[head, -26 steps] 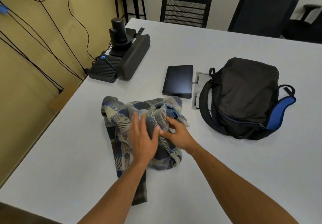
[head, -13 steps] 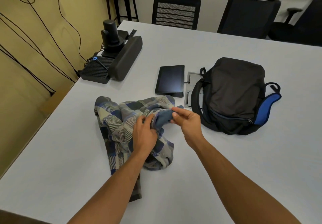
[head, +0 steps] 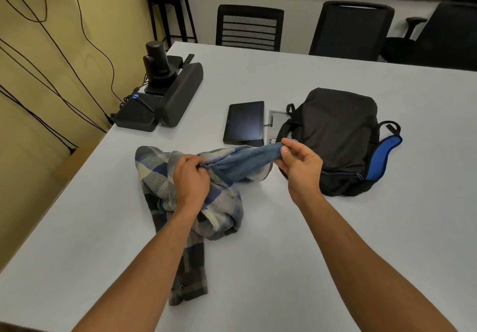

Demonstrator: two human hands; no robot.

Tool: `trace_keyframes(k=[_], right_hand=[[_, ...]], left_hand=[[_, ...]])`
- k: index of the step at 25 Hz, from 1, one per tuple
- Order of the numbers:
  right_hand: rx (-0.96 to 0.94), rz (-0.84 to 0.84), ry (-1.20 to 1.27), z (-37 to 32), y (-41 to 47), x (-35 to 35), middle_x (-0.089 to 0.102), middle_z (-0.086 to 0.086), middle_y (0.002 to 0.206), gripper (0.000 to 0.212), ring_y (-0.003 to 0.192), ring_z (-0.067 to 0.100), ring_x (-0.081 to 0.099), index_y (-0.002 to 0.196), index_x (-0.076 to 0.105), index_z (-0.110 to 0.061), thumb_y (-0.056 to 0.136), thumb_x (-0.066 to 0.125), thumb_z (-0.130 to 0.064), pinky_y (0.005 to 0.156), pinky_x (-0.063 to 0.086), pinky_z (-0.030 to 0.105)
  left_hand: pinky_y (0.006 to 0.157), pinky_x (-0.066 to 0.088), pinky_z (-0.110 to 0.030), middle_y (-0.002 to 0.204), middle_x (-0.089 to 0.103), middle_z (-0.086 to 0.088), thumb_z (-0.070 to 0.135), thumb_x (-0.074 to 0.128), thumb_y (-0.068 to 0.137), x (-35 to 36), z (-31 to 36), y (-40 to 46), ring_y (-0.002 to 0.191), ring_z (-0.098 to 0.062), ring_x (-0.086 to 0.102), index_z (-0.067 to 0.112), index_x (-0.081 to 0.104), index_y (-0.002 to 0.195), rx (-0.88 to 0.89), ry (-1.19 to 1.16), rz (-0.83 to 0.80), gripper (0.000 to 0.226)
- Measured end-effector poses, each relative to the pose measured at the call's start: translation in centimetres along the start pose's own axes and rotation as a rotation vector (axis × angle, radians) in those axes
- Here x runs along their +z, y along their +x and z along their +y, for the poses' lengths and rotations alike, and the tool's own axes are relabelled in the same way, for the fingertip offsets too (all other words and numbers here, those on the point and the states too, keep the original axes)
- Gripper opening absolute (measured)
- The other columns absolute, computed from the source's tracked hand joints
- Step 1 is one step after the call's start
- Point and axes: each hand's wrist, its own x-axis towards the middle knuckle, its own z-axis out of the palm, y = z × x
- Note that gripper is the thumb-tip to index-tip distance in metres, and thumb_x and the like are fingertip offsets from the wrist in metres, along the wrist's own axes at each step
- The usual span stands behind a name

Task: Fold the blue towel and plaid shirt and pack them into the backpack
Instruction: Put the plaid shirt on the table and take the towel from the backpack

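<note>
The blue towel (head: 240, 162) is stretched in the air between my two hands, just above the crumpled plaid shirt (head: 160, 174). My left hand (head: 191, 179) pinches the towel's left end over the shirt. My right hand (head: 300, 162) pinches its right end, raised in front of the backpack. The shirt lies in a heap on the white table (head: 284, 241), one sleeve trailing toward me. The black backpack (head: 338, 135) with a blue side panel lies flat to the right, its zipper looking shut.
A black tablet (head: 245, 124) lies behind the shirt beside a grey floor-box plate (head: 277, 120). A speaker bar, camera and black box (head: 165, 94) stand at the back left with cables. Chairs (head: 249, 28) line the far edge.
My hands went from pressing on the shirt heap to pinching the blue towel. They drew apart, the right hand moving up and right, pulling the towel out of the shirt.
</note>
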Motion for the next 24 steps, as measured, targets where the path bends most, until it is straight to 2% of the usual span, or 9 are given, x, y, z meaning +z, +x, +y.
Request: trace_keyframes(k=[2, 7, 12, 15, 20, 24], right_hand=[[-0.031, 0.040, -0.015, -1.0, 0.0, -0.5, 0.072, 0.004, 0.099, 0.019, 0.092, 0.014, 0.072, 0.109, 0.069, -0.006, 0.094, 0.058, 0.001, 0.079, 0.059, 0.028], [-0.094, 0.134, 0.016, -3.0, 0.4, -3.1, 0.071, 0.001, 0.099, 0.019, 0.097, 0.015, 0.071, 0.109, 0.068, -0.008, 0.095, 0.058, 0.000, 0.082, 0.059, 0.031], [-0.143, 0.223, 0.090, -5.0, 0.5, -5.8, 0.069, 0.000, 0.097, 0.019, 0.097, 0.015, 0.071, 0.104, 0.070, -0.012, 0.095, 0.058, 0.000, 0.083, 0.058, 0.032], [-0.176, 0.276, 0.163, -6.5, 0.7, -7.7, 0.069, 0.000, 0.092, 0.019, 0.094, 0.014, 0.071, 0.101, 0.070, -0.012, 0.095, 0.058, 0.001, 0.082, 0.058, 0.032], [-0.237, 0.354, 0.264, -8.6, 1.1, -12.3, 0.069, 0.004, 0.102, 0.019, 0.102, 0.019, 0.070, 0.110, 0.068, -0.005, 0.094, 0.059, 0.002, 0.084, 0.057, 0.034], [-0.230, 0.352, 0.238, -9.8, 1.5, -16.2, 0.067, 0.005, 0.104, 0.026, 0.103, 0.019, 0.069, 0.120, 0.062, 0.004, 0.094, 0.059, 0.002, 0.085, 0.058, 0.037]], left_hand=[[0.080, 0.042, -0.018, 0.110, 0.058, -0.007, 0.000, 0.057, 0.089, -0.6, -0.7, 0.2, 0.096, -0.018, 0.057, 0.004, 0.073, 0.100, -0.018, 0.017, 0.020, 0.019], [0.080, 0.036, -0.016, 0.112, 0.060, -0.013, 0.000, 0.057, 0.090, -2.2, -1.4, 0.2, 0.092, -0.010, 0.047, 0.003, 0.072, 0.101, -0.048, 0.030, 0.086, 0.019], [0.084, 0.038, -0.021, 0.113, 0.059, -0.018, -0.002, 0.055, 0.090, -3.0, -2.3, 0.3, 0.102, -0.028, 0.056, 0.000, 0.071, 0.101, -0.072, 0.032, 0.122, 0.020], [0.087, 0.043, -0.028, 0.117, 0.058, -0.018, -0.002, 0.054, 0.091, -3.1, -2.7, 0.6, 0.105, -0.031, 0.057, -0.001, 0.070, 0.103, -0.095, 0.043, 0.141, 0.021], [0.090, 0.043, -0.032, 0.120, 0.056, -0.017, -0.002, 0.051, 0.091, -1.8, -1.8, -0.6, 0.109, -0.031, 0.054, 0.001, 0.070, 0.105, -0.082, 0.102, 0.100, 0.023], [0.082, 0.042, -0.034, 0.125, 0.053, -0.018, -0.003, 0.052, 0.090, 0.0, -1.7, -1.9, 0.107, -0.035, 0.054, 0.004, 0.068, 0.110, -0.161, 0.229, -0.011, 0.027]])
